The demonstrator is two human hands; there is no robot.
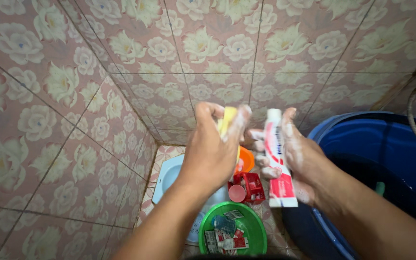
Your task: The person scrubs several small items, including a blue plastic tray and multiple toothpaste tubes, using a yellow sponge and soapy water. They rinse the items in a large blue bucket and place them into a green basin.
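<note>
Soapy left hand (pixel 214 149) clamped around a yellow bar (pixel 227 120) held upright, green bowl (pixel 257 231) of sachets below, red-and-white tube (pixel 278 159) gripped upright in lathered right hand (pixel 302 161), blue water barrel (pixel 357 139) at right

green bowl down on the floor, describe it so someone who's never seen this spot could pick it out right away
Start at the big blue water barrel on the right and look to the tiled floor at its left, below the two raised hands. The green bowl sits there at the bottom edge, round and bright green. It alone holds a heap of small sachets; the red basket and orange dish lie behind it.
</note>
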